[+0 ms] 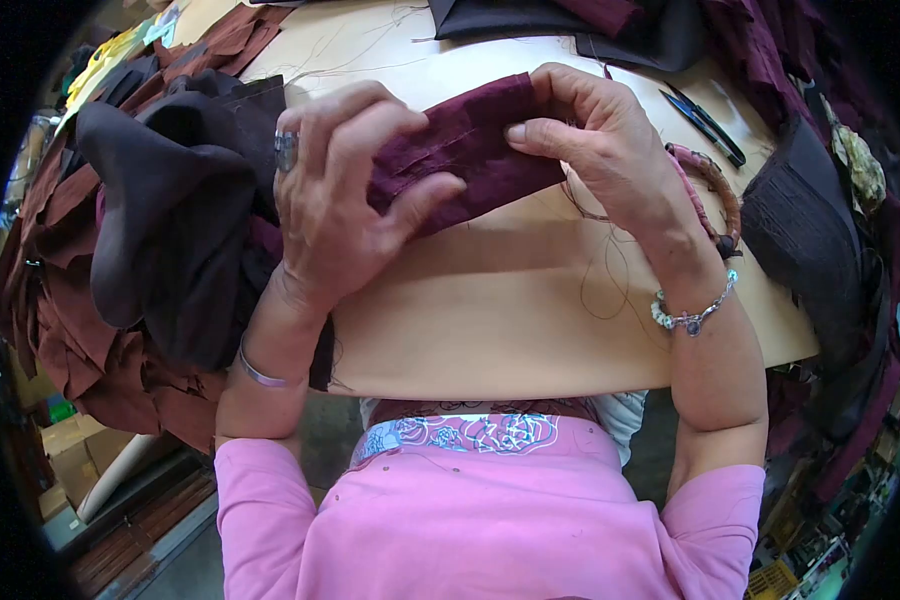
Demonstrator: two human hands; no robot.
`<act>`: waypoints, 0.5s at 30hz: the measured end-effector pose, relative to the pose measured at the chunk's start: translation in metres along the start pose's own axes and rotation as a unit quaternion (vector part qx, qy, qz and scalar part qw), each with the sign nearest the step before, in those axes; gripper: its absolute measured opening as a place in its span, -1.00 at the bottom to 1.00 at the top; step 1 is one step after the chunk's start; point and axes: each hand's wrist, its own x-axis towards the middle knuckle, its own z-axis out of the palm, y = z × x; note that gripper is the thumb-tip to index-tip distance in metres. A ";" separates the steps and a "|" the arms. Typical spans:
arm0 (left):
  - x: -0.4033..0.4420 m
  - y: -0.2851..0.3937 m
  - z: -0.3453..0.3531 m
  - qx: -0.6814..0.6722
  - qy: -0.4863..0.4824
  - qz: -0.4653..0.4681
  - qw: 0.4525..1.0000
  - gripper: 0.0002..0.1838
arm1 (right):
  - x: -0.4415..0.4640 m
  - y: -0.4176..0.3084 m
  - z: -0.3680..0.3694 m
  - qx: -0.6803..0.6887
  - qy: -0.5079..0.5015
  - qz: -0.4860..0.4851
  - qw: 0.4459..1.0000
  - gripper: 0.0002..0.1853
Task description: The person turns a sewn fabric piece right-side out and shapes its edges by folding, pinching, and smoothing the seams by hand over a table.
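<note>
A small piece of dark maroon fabric [480,150] is held up above the table between both hands. My right hand [595,135] pinches its upper right end between thumb and fingers. At the fabric's left end is my left hand [345,185], slightly blurred, with the fingers over the upper edge and the thumb across the front. Loose threads lie on the fabric's face. The parts of the fingers behind the cloth are hidden.
Dark cloth [175,200] and a heap of rust-brown pieces [60,290] lie at the left. Thread snips [705,125] and a wrapped ring [725,195] lie on the table [470,330] at the right. More black cloth [805,220] hangs over the right edge.
</note>
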 end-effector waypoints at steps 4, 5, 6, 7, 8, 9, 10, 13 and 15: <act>-0.003 0.019 0.007 0.092 -0.079 0.047 0.992 -0.44 | 0.000 -0.003 -0.002 0.110 0.025 0.057 0.992 -0.86; -0.005 0.019 0.012 0.124 -0.083 0.052 0.987 -0.50 | 0.000 -0.003 -0.001 0.143 0.032 0.074 0.986 -0.84; -0.007 0.017 0.013 0.116 -0.082 0.050 0.989 -0.57 | -0.001 -0.002 0.000 0.177 0.039 0.089 0.979 -0.83; -0.009 0.016 0.014 0.107 -0.080 0.050 0.990 -0.63 | -0.002 -0.002 0.000 0.210 0.047 0.104 0.971 -0.82; -0.009 0.016 0.014 0.098 -0.077 0.051 0.991 -0.69 | -0.001 0.000 -0.004 0.229 0.021 0.110 0.967 -0.80; -0.008 0.017 0.011 -0.019 -0.094 -0.054 0.994 -0.72 | 0.002 0.004 -0.011 0.247 -0.006 0.116 0.962 -0.78; -0.005 0.018 0.004 -0.136 -0.109 -0.156 0.972 -0.74 | 0.003 0.006 -0.015 0.265 -0.031 0.122 0.956 -0.75; -0.006 0.002 0.000 -0.486 -0.087 -0.363 0.790 -0.72 | 0.002 -0.008 -0.007 0.192 0.002 0.073 0.979 -0.69; -0.006 -0.008 0.000 -0.602 -0.082 -0.383 0.696 -0.69 | 0.001 -0.007 0.002 0.056 0.033 0.044 0.997 -0.62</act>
